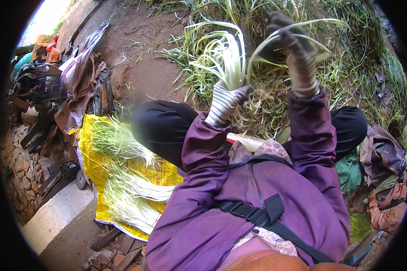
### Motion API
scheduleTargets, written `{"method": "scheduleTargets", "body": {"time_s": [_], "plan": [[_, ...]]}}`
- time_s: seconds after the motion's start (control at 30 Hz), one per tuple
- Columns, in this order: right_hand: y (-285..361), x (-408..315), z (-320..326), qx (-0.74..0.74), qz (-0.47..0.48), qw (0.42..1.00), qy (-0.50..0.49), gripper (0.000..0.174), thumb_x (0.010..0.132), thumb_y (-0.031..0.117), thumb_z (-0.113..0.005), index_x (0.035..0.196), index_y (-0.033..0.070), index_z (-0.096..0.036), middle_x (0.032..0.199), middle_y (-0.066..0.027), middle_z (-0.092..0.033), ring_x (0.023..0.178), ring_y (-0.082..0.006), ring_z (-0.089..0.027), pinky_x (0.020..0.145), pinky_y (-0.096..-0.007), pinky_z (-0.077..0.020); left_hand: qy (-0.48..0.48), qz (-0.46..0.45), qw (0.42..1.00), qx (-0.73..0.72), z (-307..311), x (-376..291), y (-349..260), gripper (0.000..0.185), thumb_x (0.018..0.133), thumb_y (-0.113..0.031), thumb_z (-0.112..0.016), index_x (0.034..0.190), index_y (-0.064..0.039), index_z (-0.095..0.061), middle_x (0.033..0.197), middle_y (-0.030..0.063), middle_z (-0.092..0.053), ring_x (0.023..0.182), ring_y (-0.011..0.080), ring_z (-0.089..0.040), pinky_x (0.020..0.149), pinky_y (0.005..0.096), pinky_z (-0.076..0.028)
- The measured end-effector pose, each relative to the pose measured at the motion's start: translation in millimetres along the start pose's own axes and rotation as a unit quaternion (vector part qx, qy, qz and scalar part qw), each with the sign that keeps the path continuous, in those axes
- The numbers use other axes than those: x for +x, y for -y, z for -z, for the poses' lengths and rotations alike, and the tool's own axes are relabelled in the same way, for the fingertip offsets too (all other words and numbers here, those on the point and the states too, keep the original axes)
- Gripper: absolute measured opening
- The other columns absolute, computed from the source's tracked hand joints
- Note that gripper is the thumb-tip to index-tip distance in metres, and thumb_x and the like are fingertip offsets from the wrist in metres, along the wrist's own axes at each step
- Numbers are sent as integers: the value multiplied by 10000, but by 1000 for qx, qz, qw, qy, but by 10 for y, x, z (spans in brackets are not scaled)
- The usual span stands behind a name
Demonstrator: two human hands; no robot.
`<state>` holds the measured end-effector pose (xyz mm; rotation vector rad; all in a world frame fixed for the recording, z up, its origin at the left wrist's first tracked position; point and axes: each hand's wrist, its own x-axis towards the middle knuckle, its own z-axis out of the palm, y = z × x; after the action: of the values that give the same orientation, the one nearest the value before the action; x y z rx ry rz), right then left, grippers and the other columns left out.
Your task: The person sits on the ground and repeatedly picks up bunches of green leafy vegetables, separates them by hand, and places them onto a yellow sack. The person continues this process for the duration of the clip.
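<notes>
My left hand (226, 101), in a striped glove with dark fingers, grips a bunch of long pale leafy stalks (232, 62), probably blanched chives. Their white-green blades fan out and droop above the fist. Up and to the right, my right hand (293, 56) is gloved too and blurred. Its curled fingers seem closed on a few long pale strands (263, 49), which arch from beside the left hand and hang past the right wrist. Beneath both hands lies a heap of loose green and withered leaves (268, 108).
On my left, a yellow printed sack (88, 135) carries several bundles of pale stalks (132, 210). A concrete block (59, 213) stands beside it. Bare soil (139, 67) extends ahead. To my right lie a green bag (349, 172) and crumpled cloth (383, 155).
</notes>
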<state>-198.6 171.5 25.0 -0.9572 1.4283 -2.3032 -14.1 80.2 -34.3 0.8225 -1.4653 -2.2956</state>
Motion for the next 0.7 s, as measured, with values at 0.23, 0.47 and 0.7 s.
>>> {"method": "scheduleTargets", "body": {"time_s": [0.23,0.47,0.7], "plan": [[-197,-325,145,-93,-294,933,183,360,818,202,-734,1130,46,-644,986,-55,-688,914,-136,-629,806,-258,-510,15,26,990,-137,101,94,-42,139,838,-110,-690,918,-11,-635,704,55,-648,503,103,-561,428,202,-418],[-348,-1029,-115,35,-484,860,155,222,860,199,-706,982,14,-690,831,13,-670,733,-48,-582,649,-204,-475,47,76,974,-209,314,131,-38,341,856,-110,-668,1156,-18,-534,893,94,-667,533,100,-549,438,218,-425],[-332,-1266,-208,-198,-191,956,103,220,861,209,-702,841,-9,-683,657,-18,-596,599,-69,-512,547,-234,-428,-83,-3,987,-138,267,124,-53,300,835,-130,-699,1098,-35,-589,761,31,-630,481,61,-503,389,192,-364]]}}
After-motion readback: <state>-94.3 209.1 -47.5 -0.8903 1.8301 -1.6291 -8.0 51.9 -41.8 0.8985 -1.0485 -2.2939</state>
